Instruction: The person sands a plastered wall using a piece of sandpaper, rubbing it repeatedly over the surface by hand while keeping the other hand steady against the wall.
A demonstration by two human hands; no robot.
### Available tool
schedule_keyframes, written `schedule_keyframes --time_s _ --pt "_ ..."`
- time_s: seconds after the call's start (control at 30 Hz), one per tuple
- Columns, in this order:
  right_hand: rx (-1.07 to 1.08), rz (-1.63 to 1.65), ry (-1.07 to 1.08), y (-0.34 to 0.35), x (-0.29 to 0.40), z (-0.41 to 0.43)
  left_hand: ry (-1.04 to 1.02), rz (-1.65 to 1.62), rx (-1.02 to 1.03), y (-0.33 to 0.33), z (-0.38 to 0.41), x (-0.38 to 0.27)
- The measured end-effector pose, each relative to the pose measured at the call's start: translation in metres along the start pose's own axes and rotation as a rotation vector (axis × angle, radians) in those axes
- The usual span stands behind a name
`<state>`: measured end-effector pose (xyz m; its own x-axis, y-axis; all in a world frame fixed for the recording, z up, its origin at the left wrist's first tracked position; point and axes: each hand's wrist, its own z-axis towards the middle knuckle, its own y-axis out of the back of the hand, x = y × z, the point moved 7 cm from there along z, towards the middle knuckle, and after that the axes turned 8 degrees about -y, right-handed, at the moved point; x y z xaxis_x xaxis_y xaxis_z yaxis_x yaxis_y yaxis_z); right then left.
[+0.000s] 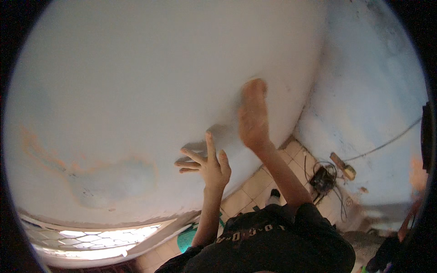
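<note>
A pale painted wall (153, 85) fills most of the view, with a patchy, discoloured area at its lower left. My left hand (213, 167) is raised close to this wall, fingers spread and holding nothing, with its shadow beside the fingertips. Higher up and to the right, my right hand (254, 116) is against or very near the wall, blurred, its fingers bunched. A thin pale edge shows at its fingertips; whether it grips something there cannot be told.
Cables and a dark device (322, 179) lie by the bluish side wall (368, 102), near a wood-and-yellow object (343, 166). A grilled window (102, 239) is at lower left, a teal object (186, 239) beside it. Tiled floor (242, 201) shows below. Another person's arm (406, 221) is at far right.
</note>
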<state>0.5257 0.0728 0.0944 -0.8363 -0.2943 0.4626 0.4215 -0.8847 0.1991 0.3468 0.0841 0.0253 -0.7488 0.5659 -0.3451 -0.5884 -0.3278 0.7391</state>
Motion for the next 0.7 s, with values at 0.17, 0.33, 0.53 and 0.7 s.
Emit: schedule_keyframes --time_s 0.17,0.33,0.53,0.7 --pt "0.158 -0.021 0.232 -0.005 0.014 0.025 0.016 -0.008 -0.041 -0.027 0.012 -0.025" --pt "-0.002 0.026 0.131 0.017 -0.015 0.080 0.069 -0.013 -0.162 -0.032 0.018 -0.037" --pt "0.219 0.094 0.458 0.013 0.010 0.095 0.151 -0.119 -0.267 -0.029 0.036 -0.054" --pt "0.271 0.095 0.561 0.003 0.033 0.109 0.124 -0.070 -0.332 -0.013 0.054 -0.062"
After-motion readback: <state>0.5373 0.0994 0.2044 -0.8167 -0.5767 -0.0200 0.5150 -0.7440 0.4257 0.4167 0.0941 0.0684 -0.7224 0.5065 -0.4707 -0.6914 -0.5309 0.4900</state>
